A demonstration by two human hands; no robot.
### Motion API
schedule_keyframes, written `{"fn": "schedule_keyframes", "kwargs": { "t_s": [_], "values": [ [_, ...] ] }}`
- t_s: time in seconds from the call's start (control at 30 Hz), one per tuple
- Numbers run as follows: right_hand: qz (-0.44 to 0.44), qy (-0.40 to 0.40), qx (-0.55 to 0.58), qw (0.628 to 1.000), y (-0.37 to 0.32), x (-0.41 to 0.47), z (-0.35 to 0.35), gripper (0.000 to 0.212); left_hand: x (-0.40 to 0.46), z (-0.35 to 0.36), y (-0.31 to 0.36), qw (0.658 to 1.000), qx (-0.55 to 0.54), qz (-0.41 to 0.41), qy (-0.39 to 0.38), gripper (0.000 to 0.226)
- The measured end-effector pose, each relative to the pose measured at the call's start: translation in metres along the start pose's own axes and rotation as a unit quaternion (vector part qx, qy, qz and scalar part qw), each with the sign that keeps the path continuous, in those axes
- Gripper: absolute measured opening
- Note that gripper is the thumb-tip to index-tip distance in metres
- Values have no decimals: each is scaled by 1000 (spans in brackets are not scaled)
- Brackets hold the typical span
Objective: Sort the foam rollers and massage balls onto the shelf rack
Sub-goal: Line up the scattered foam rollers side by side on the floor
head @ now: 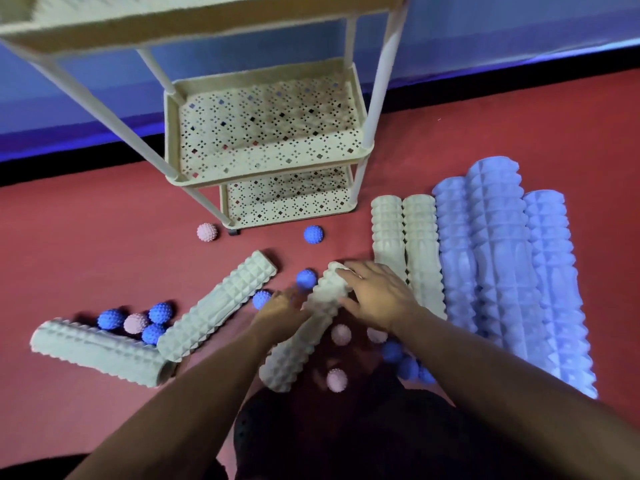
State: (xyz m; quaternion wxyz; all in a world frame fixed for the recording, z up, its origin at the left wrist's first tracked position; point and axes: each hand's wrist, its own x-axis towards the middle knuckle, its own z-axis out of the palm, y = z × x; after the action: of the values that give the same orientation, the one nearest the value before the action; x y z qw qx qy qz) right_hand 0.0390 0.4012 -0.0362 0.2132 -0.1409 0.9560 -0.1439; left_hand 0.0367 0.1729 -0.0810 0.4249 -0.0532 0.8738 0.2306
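Observation:
A pale ridged foam roller [298,344] lies diagonally on the red floor in front of me. My right hand [375,294] curls over its far end and my left hand [282,306] grips its left side near the middle. Two more pale rollers [218,306] [100,351] lie to the left. Blue spiky balls [306,278] [313,234] and pink ones [207,232] [336,380] are scattered around. The cream shelf rack [356,95] stands ahead with bare perforated tiers.
Two pale rollers [405,244] and three lilac rollers [498,258] lie side by side at the right. A cluster of blue and pink balls [138,322] sits between the left rollers. More blue balls [405,365] lie under my right forearm. A blue wall runs behind the rack.

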Motion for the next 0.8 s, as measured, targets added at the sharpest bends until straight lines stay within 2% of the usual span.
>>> {"fn": "schedule_keyframes", "kwargs": {
  "t_s": [0.17, 0.33, 0.53, 0.63, 0.7, 0.8],
  "values": [
    [-44, -27, -5, 999, -25, 9, 14, 64, -4, 31, -23, 999, -32, 17, -18, 80],
    [-53, -22, 9, 998, -30, 6, 21, 63, 9, 57, -29, 999, -46, -23, -8, 93],
    [-7, -30, 30, 999, -11, -1, 19, 67, 16, 55, -22, 1000, -27, -13, -8, 102],
    [55, -14, 61, 997, -6, -11, 10, 72, 10, 36, -22, 998, -48, -5, -31, 92],
    [146, 17, 174, 974, -3, -15, 12, 62, 0, 18, -19, 995, -85, 9, -46, 80],
    [255, 40, 421, 870, -7, -17, 6, 58, -14, -9, 5, 982, -169, 35, -76, 70]
  ]
}}
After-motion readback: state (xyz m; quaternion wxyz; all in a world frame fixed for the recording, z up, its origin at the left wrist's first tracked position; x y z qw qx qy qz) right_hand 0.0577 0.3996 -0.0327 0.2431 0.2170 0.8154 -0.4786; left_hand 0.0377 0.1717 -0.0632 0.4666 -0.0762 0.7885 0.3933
